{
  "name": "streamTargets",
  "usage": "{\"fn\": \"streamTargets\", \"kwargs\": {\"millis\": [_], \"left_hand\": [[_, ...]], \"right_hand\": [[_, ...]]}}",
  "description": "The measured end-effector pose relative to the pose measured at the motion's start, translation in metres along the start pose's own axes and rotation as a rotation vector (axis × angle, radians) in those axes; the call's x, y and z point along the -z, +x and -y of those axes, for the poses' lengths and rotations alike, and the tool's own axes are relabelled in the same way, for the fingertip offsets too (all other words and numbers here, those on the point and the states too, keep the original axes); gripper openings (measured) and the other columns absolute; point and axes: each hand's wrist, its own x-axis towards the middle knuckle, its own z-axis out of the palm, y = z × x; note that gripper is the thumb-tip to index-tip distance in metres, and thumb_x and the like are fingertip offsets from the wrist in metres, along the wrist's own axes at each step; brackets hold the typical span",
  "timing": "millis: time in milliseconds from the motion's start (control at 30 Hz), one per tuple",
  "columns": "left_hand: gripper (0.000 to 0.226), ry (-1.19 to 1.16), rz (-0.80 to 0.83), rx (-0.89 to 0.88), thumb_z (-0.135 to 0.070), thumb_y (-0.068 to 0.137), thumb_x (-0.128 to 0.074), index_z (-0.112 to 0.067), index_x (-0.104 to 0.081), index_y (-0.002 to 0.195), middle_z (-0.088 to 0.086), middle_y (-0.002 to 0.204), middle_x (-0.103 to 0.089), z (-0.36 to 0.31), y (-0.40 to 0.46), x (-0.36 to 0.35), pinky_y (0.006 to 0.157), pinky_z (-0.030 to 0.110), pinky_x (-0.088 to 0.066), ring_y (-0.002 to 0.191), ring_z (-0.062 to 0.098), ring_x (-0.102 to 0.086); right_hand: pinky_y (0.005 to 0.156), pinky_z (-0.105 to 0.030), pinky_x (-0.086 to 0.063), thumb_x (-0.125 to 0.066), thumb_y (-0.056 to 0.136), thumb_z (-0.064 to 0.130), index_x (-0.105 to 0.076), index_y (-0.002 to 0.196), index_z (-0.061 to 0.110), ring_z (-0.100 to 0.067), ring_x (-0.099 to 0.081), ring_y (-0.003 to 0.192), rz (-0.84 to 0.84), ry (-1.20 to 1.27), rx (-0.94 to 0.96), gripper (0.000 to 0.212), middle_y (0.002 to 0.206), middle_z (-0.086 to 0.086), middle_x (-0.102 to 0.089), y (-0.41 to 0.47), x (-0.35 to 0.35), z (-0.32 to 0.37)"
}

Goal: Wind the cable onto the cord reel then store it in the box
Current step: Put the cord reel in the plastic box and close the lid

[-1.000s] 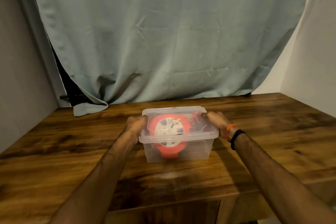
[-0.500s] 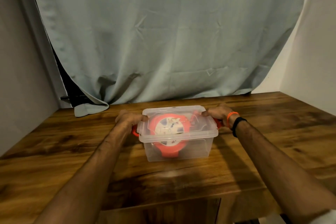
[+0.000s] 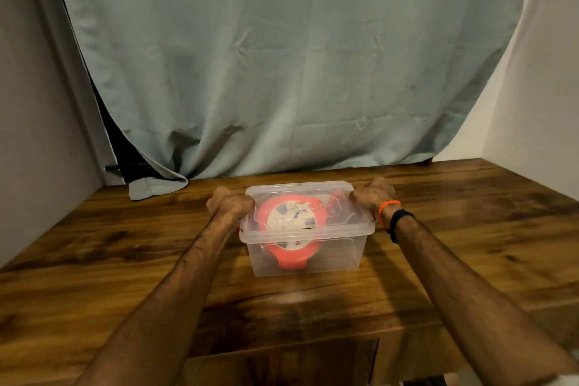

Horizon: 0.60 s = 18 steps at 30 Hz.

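Note:
A clear plastic box (image 3: pixel 305 260) stands on the wooden table (image 3: pixel 125 260) with its clear lid (image 3: pixel 354 224) on top. Inside it lies the red cord reel (image 3: pixel 293 219), its white label facing up; the wound cable is hard to make out. My left hand (image 3: pixel 230 204) is closed over the box's left end, covering most of a red latch. My right hand (image 3: pixel 372 194) is closed over the right end, where a bit of red latch shows by the wrist. That wrist wears an orange band and a black band.
A pale blue-grey curtain (image 3: pixel 282 72) hangs behind the table, its hem resting on the back left of the top. Walls close in on both sides. The table's front edge runs just below the box.
Both hands slid from the lid's edges down onto the red latches at the box's ends. The box has stayed in place.

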Motion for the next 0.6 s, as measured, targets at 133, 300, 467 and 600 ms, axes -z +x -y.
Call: {"fn": "streamTargets", "kwargs": {"millis": [133,300,467,600], "left_hand": [[0.038,0.011,-0.018,0.001,-0.017,0.087,-0.077,0.001,-0.063,0.117,0.019,0.124,-0.064,-0.001,0.001,-0.002,0.075,0.035,-0.056,0.109,0.032,-0.065],[0.032,0.051,-0.081,-0.045,-0.017,0.087,-0.076,-0.001,-0.064,0.111,0.020,0.126,-0.062,0.000,0.004,-0.005,0.083,0.037,-0.058,0.112,0.033,-0.062],[0.026,0.148,-0.133,-0.179,-0.014,0.087,-0.072,-0.002,-0.063,0.108,0.020,0.126,-0.060,0.002,0.004,-0.011,0.086,0.037,-0.052,0.115,0.036,-0.058],[0.026,0.213,-0.130,-0.207,-0.016,0.090,-0.070,-0.002,-0.063,0.112,0.020,0.129,-0.059,0.002,0.002,-0.011,0.089,0.039,-0.052,0.117,0.037,-0.058]], "right_hand": [[0.066,-0.033,-0.046,-0.067,0.084,0.024,-0.068,0.096,-0.002,-0.036,-0.065,0.092,-0.035,-0.160,0.045,0.029,0.104,-0.023,-0.067,0.001,-0.008,0.010],[0.070,-0.032,-0.044,-0.066,0.085,0.026,-0.065,0.106,-0.003,-0.037,-0.063,0.103,-0.030,-0.209,0.027,0.036,0.116,-0.025,-0.064,0.006,-0.011,0.010],[0.078,-0.035,-0.051,-0.067,0.085,0.030,-0.066,0.110,0.000,-0.037,-0.062,0.107,-0.035,-0.231,0.015,0.040,0.120,-0.023,-0.062,0.010,-0.014,0.008],[0.085,-0.035,-0.052,-0.070,0.083,0.035,-0.066,0.113,0.004,-0.035,-0.061,0.108,-0.020,-0.224,0.011,0.043,0.124,-0.021,-0.061,0.013,-0.013,0.006]]}}
